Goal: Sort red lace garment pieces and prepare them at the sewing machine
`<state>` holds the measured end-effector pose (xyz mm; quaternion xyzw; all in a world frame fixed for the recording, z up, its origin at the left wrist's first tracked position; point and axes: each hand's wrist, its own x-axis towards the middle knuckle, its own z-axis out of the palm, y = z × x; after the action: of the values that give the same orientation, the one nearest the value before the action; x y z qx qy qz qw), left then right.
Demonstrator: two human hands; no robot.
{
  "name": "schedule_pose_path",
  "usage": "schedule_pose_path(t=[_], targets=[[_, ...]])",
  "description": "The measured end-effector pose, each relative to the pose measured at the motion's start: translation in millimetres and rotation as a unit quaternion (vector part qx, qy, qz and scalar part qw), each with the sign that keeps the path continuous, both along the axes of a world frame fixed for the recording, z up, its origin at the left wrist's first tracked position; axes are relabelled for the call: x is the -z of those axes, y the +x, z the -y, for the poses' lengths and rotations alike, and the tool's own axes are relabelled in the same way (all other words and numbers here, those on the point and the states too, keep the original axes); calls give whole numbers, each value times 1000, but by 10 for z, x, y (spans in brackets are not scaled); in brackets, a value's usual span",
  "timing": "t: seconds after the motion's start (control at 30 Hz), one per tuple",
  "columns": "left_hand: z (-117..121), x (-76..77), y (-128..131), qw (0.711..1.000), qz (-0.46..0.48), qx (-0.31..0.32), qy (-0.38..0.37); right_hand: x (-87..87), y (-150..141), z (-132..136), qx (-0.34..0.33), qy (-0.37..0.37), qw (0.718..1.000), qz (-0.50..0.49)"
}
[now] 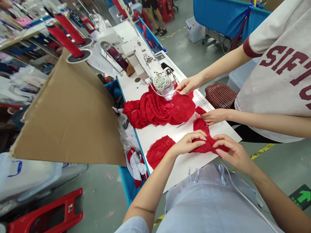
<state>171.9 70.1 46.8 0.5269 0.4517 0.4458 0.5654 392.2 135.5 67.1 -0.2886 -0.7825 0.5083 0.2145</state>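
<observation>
Both my hands are on a red lace bra at the near edge of the white sewing table. My left hand pinches its middle part, fingers curled over the fabric. At its right end, my right hand grips the fabric between thumb and fingers. One rounded red cup lies flat left of my left hand. Across the table, a co-worker's hand holds another red cup by the sewing machine. The co-worker's other hand touches red fabric just beyond my hands.
A heap of red lace lies beside the machine head. Red thread cones stand above a large cardboard sheet at left. A blue cloth bin hangs along the table's left edge. A red stool is on the floor.
</observation>
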Motion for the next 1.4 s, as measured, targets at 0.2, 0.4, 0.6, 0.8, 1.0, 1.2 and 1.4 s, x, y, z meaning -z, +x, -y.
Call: schedule_pose_path(t=[0.2, 0.4, 0.6, 0.8, 1.0, 1.2, 1.4], targets=[[73, -19, -17, 1000, 6, -21, 14, 11, -26, 172, 45, 117, 992, -31], [81, -55, 6, 999, -5, -38, 20, 1, -48, 209, 84, 228, 967, -71], [76, -95, 54, 998, -21, -43, 45, -3, -41, 210, 91, 307, 943, -89], [65, -108, 75, 998, -15, -44, 51, -35, -17, 205, 101, 314, 938, -105], [42, -134, 106, 999, -13, -43, 25, -48, 32, 179, 90, 279, 949, -115], [-60, -203, 103, 991, -126, 29, 29, -14, 97, 168, 118, 210, 968, -71], [-94, -189, 97, 978, -198, 37, 63, 28, 175, 161, 157, 201, 966, -31]])
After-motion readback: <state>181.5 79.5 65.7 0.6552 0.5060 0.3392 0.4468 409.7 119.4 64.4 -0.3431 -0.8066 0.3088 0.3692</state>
